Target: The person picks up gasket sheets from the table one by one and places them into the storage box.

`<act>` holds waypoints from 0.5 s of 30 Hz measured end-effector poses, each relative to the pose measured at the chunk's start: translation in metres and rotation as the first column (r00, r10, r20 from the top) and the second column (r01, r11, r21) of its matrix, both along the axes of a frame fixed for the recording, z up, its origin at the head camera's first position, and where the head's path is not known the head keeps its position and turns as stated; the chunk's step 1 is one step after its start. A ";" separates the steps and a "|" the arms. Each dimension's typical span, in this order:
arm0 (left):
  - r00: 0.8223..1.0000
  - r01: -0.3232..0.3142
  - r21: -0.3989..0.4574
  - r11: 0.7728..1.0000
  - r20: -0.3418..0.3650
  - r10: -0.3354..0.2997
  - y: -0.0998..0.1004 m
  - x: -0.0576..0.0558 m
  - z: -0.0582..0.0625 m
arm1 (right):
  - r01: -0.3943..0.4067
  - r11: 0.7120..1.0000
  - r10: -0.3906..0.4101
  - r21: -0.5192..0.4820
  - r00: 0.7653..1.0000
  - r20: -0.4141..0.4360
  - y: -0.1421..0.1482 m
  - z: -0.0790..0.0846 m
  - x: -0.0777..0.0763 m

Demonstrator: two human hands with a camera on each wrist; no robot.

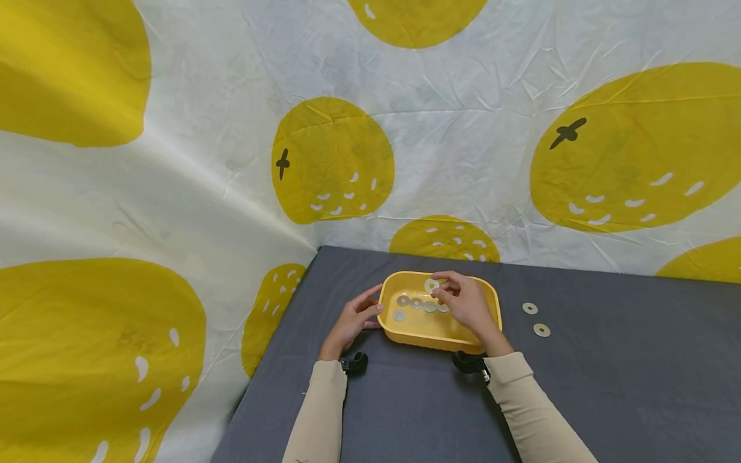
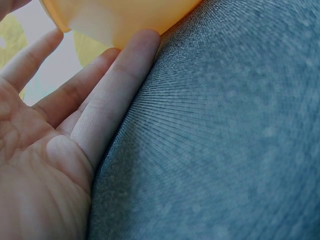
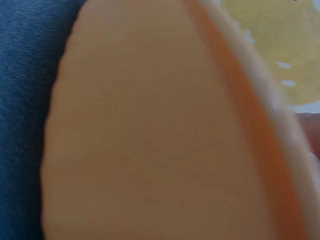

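Note:
A yellow plastic tray (image 1: 431,339) with rounded corners sits on the grey cloth. My right hand (image 1: 467,304) reaches over it and pinches a washer (image 1: 427,283), a flat metal ring, between thumb and fingers. Several more washers (image 1: 396,316) lie on the tray's floor, most in a slanting row partly covered by the right hand. At the tray's left end, my left hand (image 1: 348,323) steadies it, fingers extended against the outer wall (image 2: 100,25). In the right wrist view the tray's wall (image 3: 150,120) fills most of the picture, with the right hand barely showing.
Two loose washers, a farther one (image 1: 525,308) and a nearer one (image 1: 537,330), lie on the grey cloth (image 1: 625,366) right of the tray. A white curtain (image 1: 463,148) with yellow fruit prints hangs behind and along the left side.

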State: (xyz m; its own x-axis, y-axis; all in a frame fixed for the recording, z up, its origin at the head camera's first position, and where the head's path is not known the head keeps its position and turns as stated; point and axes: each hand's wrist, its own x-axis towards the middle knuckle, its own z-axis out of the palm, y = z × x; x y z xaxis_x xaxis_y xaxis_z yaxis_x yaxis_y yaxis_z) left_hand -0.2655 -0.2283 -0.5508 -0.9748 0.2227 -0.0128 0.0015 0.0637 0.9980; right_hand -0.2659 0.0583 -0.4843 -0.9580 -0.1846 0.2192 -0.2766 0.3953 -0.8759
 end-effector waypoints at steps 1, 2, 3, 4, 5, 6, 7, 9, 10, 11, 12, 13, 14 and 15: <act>1.000 -0.001 0.000 1.000 0.001 0.001 0.000 0.000 0.000 | -0.005 1.000 0.005 -0.001 1.000 0.005 -0.002 -0.001 0.000; 1.000 -0.002 0.001 1.000 0.004 0.002 0.000 0.000 0.000 | -0.009 1.000 0.009 -0.002 1.000 0.009 -0.003 -0.003 0.000; 1.000 -0.003 0.000 1.000 0.006 0.003 0.001 0.001 0.001 | -0.014 1.000 0.014 -0.008 1.000 0.017 -0.005 -0.004 0.000; 1.000 -0.002 0.000 1.000 0.006 0.002 0.001 0.001 0.001 | -0.020 1.000 0.020 -0.014 1.000 0.023 -0.007 -0.005 0.000; 1.000 -0.003 -0.001 1.000 0.008 0.003 0.001 0.001 0.002 | -0.027 0.999 0.028 -0.022 0.999 0.029 -0.008 -0.006 0.000; 1.000 -0.003 -0.002 1.000 0.009 0.003 0.001 0.001 0.002 | -0.034 0.999 0.035 -0.027 0.999 0.034 -0.009 -0.008 -0.001; 1.000 -0.003 -0.003 1.000 0.010 0.003 0.001 0.001 0.002 | -0.041 0.999 0.042 -0.024 0.998 0.037 -0.010 -0.009 -0.001; 1.000 -0.003 -0.008 1.000 0.014 0.003 0.001 0.002 0.003 | -0.055 0.998 0.056 -0.019 0.997 0.047 -0.012 -0.011 -0.002; 1.000 -0.004 -0.010 1.000 0.015 0.004 0.001 0.002 0.003 | -0.059 0.998 0.059 -0.013 0.997 0.051 -0.013 -0.011 -0.002; 1.000 -0.005 -0.011 1.000 0.018 0.006 0.001 0.002 0.003 | -0.062 0.998 0.062 -0.007 0.996 0.056 -0.014 -0.011 -0.002; 1.000 -0.006 -0.012 1.000 0.019 0.006 0.002 0.002 0.004 | -0.066 0.998 0.066 0.000 0.996 0.061 -0.014 -0.010 -0.002; 1.000 -0.008 -0.012 1.000 0.020 0.008 0.002 0.002 0.004 | -0.072 0.997 0.071 0.011 0.995 0.063 -0.014 -0.010 -0.002; 1.000 -0.010 -0.012 1.000 0.020 0.010 0.002 0.002 0.004 | -0.075 0.997 0.073 0.018 0.995 0.067 -0.015 -0.010 -0.002; 1.000 -0.012 -0.012 1.000 0.020 0.012 0.002 0.002 0.005 | -0.078 0.997 0.076 0.028 0.995 0.070 -0.015 -0.010 -0.003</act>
State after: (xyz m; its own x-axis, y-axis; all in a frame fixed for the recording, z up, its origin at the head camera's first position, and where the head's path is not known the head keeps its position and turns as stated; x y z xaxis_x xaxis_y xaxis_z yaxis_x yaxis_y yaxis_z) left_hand -0.2640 -0.2261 -0.5461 -0.9769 0.2111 -0.0345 -0.0190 0.0753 0.9970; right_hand -0.2687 0.0436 -0.4939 -0.9535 -0.2638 0.1460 -0.2464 0.4024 -0.8817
